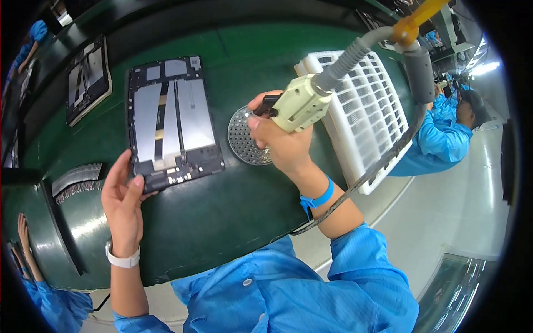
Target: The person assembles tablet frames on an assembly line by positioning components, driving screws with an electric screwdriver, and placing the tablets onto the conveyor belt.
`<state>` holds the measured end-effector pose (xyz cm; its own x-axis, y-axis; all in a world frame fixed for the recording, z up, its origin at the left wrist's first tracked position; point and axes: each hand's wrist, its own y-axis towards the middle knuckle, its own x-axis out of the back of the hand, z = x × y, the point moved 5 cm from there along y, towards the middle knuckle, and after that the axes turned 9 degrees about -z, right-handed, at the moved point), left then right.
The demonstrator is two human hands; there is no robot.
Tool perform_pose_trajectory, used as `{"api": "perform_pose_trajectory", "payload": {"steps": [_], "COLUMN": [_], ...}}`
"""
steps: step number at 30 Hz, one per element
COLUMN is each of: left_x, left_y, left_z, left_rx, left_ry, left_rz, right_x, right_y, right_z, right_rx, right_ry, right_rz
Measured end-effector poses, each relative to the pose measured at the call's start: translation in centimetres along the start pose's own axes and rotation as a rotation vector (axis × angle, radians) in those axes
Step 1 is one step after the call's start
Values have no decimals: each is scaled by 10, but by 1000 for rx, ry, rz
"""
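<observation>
From my remote seat I read the step in hand as surface cleaning, and judged that the next move called for steadiness on the left and careful aim on the right. I counted one green tabletop (222, 208), then one white gridded tray (347, 139) at its right. Two uncovered tablets showed plainly: the worked tablet (191, 119), just beyond the left hand, and a spare tablet (89, 80) farther left; others at the rim were too cut off to count. The left grip (123, 200) pinched the worked tablet's near-left corner, though I could not tell whether it was lifted. The right grip (286, 147) wrapped one cream hose-fed gun (300, 105), probably for air. Smallest was one perforated metal disc (241, 139), partly behind that hand.
</observation>
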<state>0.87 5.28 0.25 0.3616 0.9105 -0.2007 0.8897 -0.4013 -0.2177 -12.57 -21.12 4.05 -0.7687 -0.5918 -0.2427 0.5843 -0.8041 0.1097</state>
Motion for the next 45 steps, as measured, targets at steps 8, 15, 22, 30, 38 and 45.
{"api": "perform_pose_trajectory", "payload": {"steps": [8, 15, 22, 30, 38, 45], "left_x": [3, -23, -25, -21, 11, 66], "left_y": [-15, -25, -20, -33, -17, 38], "left_z": [-8, -14, -5, -7, -43, -56], "left_rx": [-321, -626, -643, -719, -835, -991], "left_ry": [682, 969, 963, 939, 931, 1259], "left_rz": [26, 99, 75, 46, 85, 83], "right_x": [2, 1, 2, 13, 7, 26], "right_y": [1, -3, -4, -2, -6, -3], "right_z": [1, 1, 4, 10, 22, 9], "right_rx": [-19, 2, 36, 89, 202, 197], "right_ry": [-1, -16, -27, 84, -26, -44], "right_rz": [11, 1, 9, 10, 12, 1]}}
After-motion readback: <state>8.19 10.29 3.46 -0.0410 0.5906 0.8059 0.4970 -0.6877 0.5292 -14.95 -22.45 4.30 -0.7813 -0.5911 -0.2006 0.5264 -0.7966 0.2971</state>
